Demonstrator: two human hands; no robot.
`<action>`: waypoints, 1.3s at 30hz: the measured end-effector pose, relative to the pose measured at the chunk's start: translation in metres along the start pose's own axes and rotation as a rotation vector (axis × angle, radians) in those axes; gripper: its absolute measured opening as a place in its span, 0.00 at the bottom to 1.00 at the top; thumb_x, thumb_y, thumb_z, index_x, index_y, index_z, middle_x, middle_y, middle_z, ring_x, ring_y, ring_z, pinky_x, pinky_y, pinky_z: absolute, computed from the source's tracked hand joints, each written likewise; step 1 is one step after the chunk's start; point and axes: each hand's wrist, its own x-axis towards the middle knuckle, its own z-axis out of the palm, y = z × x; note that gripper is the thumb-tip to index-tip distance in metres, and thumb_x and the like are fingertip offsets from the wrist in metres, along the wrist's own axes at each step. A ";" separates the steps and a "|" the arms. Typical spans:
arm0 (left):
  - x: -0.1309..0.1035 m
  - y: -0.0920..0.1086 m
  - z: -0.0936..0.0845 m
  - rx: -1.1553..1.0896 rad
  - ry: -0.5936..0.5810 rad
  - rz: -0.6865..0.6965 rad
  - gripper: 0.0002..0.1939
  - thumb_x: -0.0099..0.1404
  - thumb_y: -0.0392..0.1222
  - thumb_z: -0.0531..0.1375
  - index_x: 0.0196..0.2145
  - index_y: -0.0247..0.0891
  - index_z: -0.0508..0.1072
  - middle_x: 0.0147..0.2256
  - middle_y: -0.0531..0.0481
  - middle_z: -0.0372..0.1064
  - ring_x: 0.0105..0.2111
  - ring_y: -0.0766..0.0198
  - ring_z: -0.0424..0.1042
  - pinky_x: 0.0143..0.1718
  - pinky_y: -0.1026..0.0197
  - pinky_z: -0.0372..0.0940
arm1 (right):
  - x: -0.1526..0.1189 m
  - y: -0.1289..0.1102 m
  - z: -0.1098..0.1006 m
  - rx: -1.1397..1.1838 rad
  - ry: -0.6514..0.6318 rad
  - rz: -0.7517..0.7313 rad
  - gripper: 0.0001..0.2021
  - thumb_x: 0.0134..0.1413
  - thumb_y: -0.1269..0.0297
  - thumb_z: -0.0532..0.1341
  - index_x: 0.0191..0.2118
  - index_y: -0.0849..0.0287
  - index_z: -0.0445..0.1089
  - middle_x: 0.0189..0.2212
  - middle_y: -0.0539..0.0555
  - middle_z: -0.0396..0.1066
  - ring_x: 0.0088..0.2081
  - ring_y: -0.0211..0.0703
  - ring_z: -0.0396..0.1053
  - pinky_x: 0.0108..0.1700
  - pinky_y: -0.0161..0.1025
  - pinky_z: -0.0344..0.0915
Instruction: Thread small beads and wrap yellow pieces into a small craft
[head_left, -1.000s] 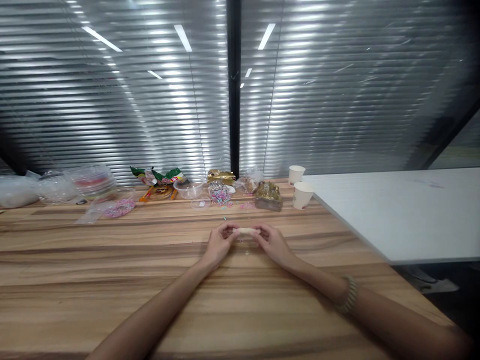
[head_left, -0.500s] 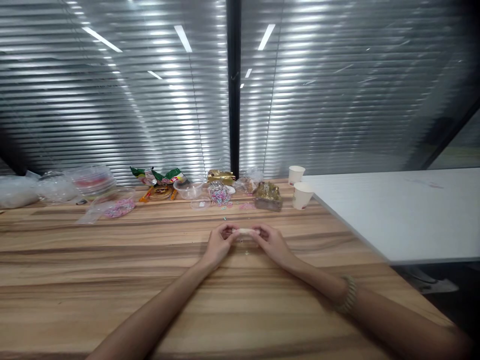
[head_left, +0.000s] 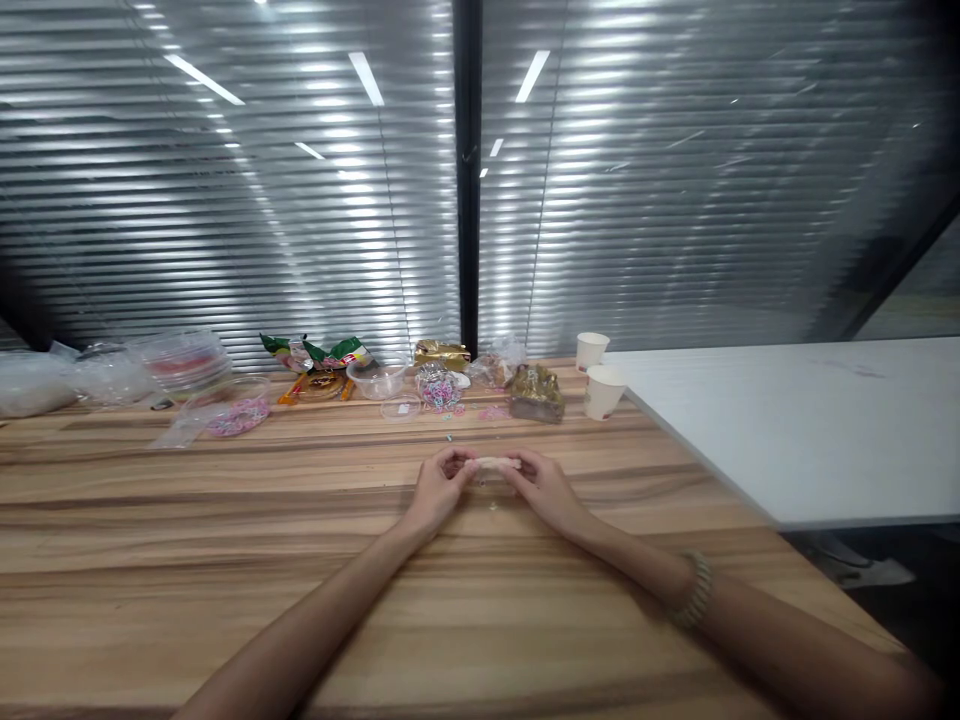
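Between my two hands stretches a small pale, off-white strip, held just above the wooden table; its exact kind is too small to make out. My left hand pinches its left end between thumb and fingers. At the other end, my right hand grips it the same way, with a braided band farther up that arm. Tiny bits lie on the wood below the strip. Just beyond the hands is a heap of small pink, blue and white pieces.
A clear round tub and its lid stand behind my left hand. Farther left are green snack bags and stacked plastic containers. Two paper cups and a gold-wrapped block stand back right. A white table adjoins.
The pale strip now looks slightly bowed and a little more of it shows between my fingers. Both hands stay in nearly the same place.
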 end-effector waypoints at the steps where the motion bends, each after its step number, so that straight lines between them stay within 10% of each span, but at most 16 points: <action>1: 0.000 -0.001 0.000 0.003 0.001 0.002 0.12 0.50 0.45 0.60 0.29 0.33 0.69 0.28 0.48 0.67 0.30 0.64 0.66 0.32 0.65 0.61 | 0.000 0.000 0.000 0.007 -0.003 -0.002 0.11 0.50 0.60 0.54 0.33 0.63 0.67 0.26 0.52 0.68 0.26 0.37 0.61 0.27 0.32 0.56; 39: -0.004 0.012 0.001 0.119 -0.189 0.128 0.12 0.56 0.45 0.55 0.33 0.35 0.73 0.34 0.46 0.71 0.36 0.60 0.68 0.39 0.61 0.61 | -0.002 0.002 0.000 -0.036 -0.059 -0.076 0.12 0.52 0.61 0.53 0.37 0.61 0.68 0.30 0.54 0.70 0.30 0.39 0.64 0.32 0.34 0.60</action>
